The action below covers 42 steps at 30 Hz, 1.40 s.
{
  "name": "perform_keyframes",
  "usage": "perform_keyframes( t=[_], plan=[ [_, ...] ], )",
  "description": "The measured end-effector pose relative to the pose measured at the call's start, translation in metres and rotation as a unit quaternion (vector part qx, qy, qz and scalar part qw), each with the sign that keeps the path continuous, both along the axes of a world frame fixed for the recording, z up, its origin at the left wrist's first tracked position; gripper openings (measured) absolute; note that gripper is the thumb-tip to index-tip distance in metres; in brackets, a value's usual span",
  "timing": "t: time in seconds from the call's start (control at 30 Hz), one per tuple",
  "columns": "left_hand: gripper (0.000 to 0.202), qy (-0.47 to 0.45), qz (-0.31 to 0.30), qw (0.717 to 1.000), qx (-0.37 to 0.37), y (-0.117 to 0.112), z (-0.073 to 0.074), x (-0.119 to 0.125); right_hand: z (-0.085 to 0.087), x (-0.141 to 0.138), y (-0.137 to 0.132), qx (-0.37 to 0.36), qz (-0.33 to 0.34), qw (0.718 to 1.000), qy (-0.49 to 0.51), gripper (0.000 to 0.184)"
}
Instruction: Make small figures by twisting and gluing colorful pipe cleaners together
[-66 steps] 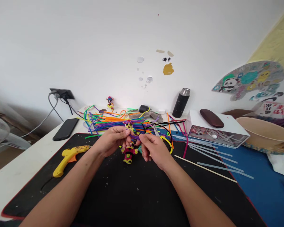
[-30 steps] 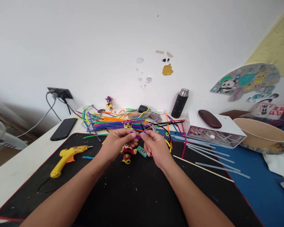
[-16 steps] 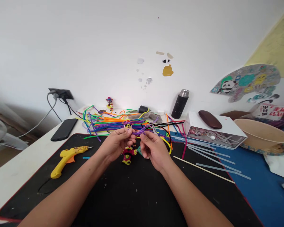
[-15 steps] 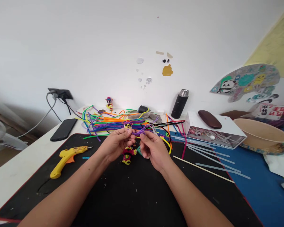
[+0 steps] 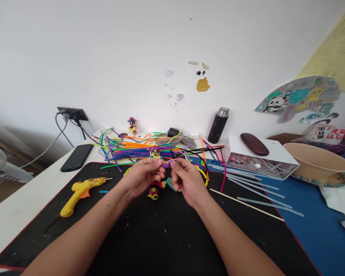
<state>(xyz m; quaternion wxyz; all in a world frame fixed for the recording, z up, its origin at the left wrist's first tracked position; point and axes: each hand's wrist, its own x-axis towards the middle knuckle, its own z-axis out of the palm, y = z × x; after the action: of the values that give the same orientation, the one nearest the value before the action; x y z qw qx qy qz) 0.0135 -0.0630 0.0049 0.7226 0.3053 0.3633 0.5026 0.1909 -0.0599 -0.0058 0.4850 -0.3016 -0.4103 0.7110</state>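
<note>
Between my fingertips stretches a short purple pipe cleaner (image 5: 167, 165), pinched at both ends. My left hand (image 5: 145, 172) grips its left end with thumb and forefinger. The right end is in the pinch of my right hand (image 5: 186, 178). Just behind and below my hands lies a small colourful pipe-cleaner figure (image 5: 153, 191), its middle partly covered by my left fingers. A small green piece (image 5: 170, 184) rests near my right fingertips. Farther back, a heap of multicoloured pipe cleaners (image 5: 132, 152) spreads across the table.
A yellow glue gun (image 5: 79, 194) lies left on the black mat (image 5: 161, 245), near a phone (image 5: 76, 157). To the right are clear glue sticks (image 5: 264, 191), a wooden stick (image 5: 247, 205), a white box (image 5: 276, 153) and a black flask (image 5: 218, 125). Another figure (image 5: 132, 125) stands by the wall.
The purple pipe cleaner now looks more compact between my fingers, which have shifted slightly. More of the figure's head shows above my hands.
</note>
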Motion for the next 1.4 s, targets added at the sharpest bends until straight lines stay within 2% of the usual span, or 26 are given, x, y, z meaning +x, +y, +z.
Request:
perform_keyframes(
  t=[0.2,0.47,0.53,0.7,0.8,0.97,1.2,1.4],
  plan=[
    [0.035,0.041,-0.037,0.998,0.028,-0.004,0.002,0.003,0.000,-0.001,0.000,0.022,-0.024,0.998,-0.048,0.045],
    [0.042,0.174,-0.089,0.977,0.083,-0.004,0.002,0.001,-0.004,-0.002,0.001,0.059,-0.011,0.994,-0.096,0.042],
    [0.043,0.192,-0.082,0.974,0.092,-0.004,0.002,0.000,-0.004,-0.002,0.001,0.064,-0.003,0.993,-0.103,0.043],
    [0.043,0.209,-0.024,0.971,0.111,-0.004,0.005,-0.001,-0.001,-0.001,0.000,0.043,-0.026,0.994,-0.102,0.048],
    [0.042,0.215,-0.015,0.971,0.106,-0.004,0.006,-0.002,0.000,-0.001,0.000,0.038,-0.033,0.993,-0.103,0.047],
    [0.039,0.202,-0.045,0.975,0.083,-0.003,0.002,-0.005,0.000,-0.001,0.001,0.042,-0.026,0.994,-0.099,0.045],
    [0.032,0.152,-0.125,0.979,0.056,-0.001,0.000,-0.010,-0.001,0.000,0.001,0.053,-0.010,0.994,-0.094,0.044],
    [0.042,0.208,-0.134,0.966,0.073,-0.006,0.005,-0.008,-0.004,0.000,0.001,0.051,-0.021,0.993,-0.108,0.045]
  ],
)
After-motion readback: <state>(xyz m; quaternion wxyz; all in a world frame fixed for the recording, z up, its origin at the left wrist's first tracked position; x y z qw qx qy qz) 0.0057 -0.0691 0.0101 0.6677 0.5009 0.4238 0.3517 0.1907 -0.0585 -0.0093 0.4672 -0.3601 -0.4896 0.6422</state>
